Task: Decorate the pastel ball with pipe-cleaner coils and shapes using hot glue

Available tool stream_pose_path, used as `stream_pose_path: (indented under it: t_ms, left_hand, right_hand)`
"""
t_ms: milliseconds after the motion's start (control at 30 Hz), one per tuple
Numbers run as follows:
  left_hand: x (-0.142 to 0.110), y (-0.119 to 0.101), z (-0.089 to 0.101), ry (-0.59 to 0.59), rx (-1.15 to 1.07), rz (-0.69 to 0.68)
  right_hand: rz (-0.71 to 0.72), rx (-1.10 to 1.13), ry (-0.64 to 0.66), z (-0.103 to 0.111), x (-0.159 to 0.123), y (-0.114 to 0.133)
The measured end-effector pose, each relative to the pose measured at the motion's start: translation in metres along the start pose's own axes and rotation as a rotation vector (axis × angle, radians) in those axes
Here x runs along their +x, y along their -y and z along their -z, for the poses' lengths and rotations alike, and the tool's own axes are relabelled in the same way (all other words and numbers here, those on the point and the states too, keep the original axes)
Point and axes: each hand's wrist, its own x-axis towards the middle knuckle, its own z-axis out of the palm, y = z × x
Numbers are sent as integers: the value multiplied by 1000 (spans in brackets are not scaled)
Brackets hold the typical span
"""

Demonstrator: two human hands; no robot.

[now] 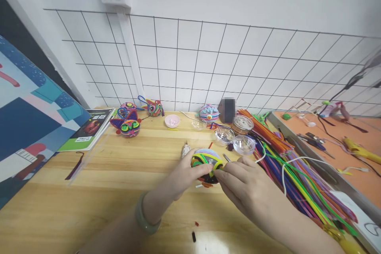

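Note:
My left hand cups a ball wrapped in coloured pipe cleaners on the wooden table, fingers curled round its left side. A pale green bangle sits on that wrist. From the right, my right hand pinches a yellow-green pipe cleaner strand on the ball's front with thumb and forefinger. Both hands touch the ball.
A large heap of loose pipe cleaners lies to the right. Clear plastic half-shells and finished wrapped balls stand behind. A book and a board lie left; an orange tray with tools is far right.

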Motion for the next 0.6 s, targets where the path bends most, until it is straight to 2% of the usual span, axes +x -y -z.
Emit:
stream_pose_path:
  t_ms: [133,400,600]
  left_hand:
    - [-1,-2,1,33,-5,70]
    - [-5,-5,-2,87,14,121]
    - [-8,-8,-5,121,27,144]
  right_hand:
    - [36,42,63,3,0,-3]
    - [70,229,229,15,5,-11]
    - [83,247,310,22,6,-15]
